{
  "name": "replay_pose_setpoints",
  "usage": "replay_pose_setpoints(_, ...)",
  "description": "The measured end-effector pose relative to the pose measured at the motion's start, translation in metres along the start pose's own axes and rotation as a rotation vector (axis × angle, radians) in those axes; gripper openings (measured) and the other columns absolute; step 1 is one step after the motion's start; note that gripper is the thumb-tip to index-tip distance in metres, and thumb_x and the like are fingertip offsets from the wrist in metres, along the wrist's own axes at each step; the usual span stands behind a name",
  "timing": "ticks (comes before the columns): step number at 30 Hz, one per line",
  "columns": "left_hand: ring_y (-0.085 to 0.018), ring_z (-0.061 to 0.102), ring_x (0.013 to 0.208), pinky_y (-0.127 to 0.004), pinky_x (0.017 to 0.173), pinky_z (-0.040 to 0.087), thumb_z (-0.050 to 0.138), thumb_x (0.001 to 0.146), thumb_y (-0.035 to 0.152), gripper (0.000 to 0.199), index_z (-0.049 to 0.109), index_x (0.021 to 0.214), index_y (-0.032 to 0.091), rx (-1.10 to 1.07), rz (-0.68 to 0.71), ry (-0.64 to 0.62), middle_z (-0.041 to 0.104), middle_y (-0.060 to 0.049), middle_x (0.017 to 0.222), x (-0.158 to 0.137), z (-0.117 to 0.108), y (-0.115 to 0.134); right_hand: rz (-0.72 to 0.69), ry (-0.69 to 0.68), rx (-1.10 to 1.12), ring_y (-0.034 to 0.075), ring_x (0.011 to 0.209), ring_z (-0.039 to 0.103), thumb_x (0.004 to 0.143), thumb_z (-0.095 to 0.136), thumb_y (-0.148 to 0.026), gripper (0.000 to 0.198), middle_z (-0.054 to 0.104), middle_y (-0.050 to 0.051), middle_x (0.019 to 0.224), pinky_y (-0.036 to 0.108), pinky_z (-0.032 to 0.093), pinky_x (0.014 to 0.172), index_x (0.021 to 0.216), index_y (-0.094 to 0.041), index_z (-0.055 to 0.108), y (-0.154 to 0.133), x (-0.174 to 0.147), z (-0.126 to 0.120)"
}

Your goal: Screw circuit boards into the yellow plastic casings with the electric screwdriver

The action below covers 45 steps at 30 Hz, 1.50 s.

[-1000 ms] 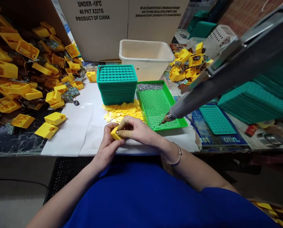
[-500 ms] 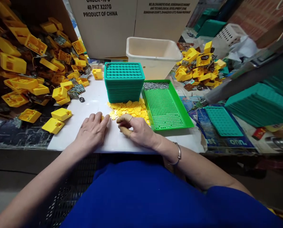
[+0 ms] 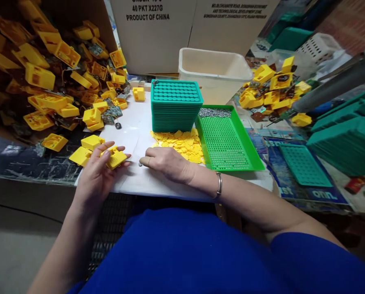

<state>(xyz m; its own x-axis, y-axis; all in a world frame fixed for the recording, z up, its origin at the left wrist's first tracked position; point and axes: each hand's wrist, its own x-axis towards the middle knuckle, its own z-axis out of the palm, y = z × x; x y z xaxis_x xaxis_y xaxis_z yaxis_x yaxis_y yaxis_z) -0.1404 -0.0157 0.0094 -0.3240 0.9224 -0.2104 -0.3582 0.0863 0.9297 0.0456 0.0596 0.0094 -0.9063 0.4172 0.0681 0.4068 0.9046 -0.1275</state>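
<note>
— What have the hands got right now?

— From my feed, the left hand [image 3: 98, 173] is curled around a yellow housing [image 3: 115, 157] with a perforated face; thumb and fingers clasp it low over the white sheet [image 3: 130, 126], near the table's front edge. Two more yellow shells [image 3: 88, 149] lie just beside it, touching the hand's far side.

— And the other one?

— The right hand [image 3: 168, 163] rests palm down on the sheet, fingers bent loosely and pointing left. Its fingertips press at something small and grey — I cannot tell what it is, nor whether it is actually pinched. A bracelet [image 3: 219, 184] sits on that wrist.

— What surrounds them?

— Just beyond the right hand I see a heap of yellow chips [image 3: 182, 143], touching the foot of a stack of teal trays [image 3: 175, 105]. To the right lies a green perforated tray [image 3: 228, 139] with silvery screws [image 3: 214, 112] at its far end. A white tub [image 3: 214, 73] stands behind, cardboard boxes [image 3: 157, 32] behind that, and piles of yellow housings on both sides.
</note>
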Motion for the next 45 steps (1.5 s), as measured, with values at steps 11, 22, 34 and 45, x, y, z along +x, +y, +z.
replay_pose_setpoints(11, -0.016, 0.067, 0.088, -0.028, 0.083, 0.053, 0.071, 0.068, 0.014, 0.051, 0.052, 0.114, 0.024, -0.046, -0.146, -0.076, 0.067, -0.001, 0.105, -0.035, 0.011, -0.016, 0.255, 0.146, 0.602, 0.012, 0.078, 0.058, 0.091, 0.056, -0.018, 0.014, 0.069, 0.007, 0.091, 0.025, 0.044, 0.071, 0.095, -0.010, 0.067, -0.009, 0.013, 0.001)
replay_pose_setpoints(22, -0.018, 0.056, 0.098, -0.027, 0.084, 0.044, 0.064, 0.082, 0.021, 0.041, 0.050, 0.121, 0.027, 0.093, -0.128, -0.222, 0.060, -0.001, 0.114, -0.047, 0.043, -0.041, 0.429, 0.102, 0.739, 0.012, 0.074, 0.061, 0.082, 0.064, -0.015, 0.007, 0.073, 0.004, 0.082, 0.025, 0.041, 0.069, 0.083, -0.014, 0.071, -0.010, -0.016, -0.018)
replay_pose_setpoints(34, -0.021, 0.054, 0.117, -0.032, 0.099, 0.041, 0.066, 0.080, 0.018, 0.049, 0.048, 0.124, 0.027, 0.064, -0.144, -0.284, 0.060, -0.002, 0.124, -0.050, 0.050, -0.043, 0.408, 0.234, 1.369, 0.007, 0.064, 0.053, 0.072, 0.072, -0.016, 0.022, 0.058, -0.006, 0.070, 0.022, 0.044, 0.063, 0.088, -0.016, 0.058, -0.004, -0.030, 0.001)
replay_pose_setpoints(45, -0.024, 0.072, 0.081, -0.037, 0.069, 0.056, 0.066, 0.079, 0.028, 0.021, 0.057, 0.095, 0.017, -0.061, -0.261, -0.307, 0.073, -0.008, 0.090, -0.032, 0.056, -0.033, 0.313, 0.694, 0.528, 0.015, 0.098, 0.060, 0.091, 0.055, -0.020, 0.016, 0.066, 0.005, 0.101, 0.032, 0.047, 0.091, 0.102, -0.015, 0.066, 0.054, -0.004, -0.070)
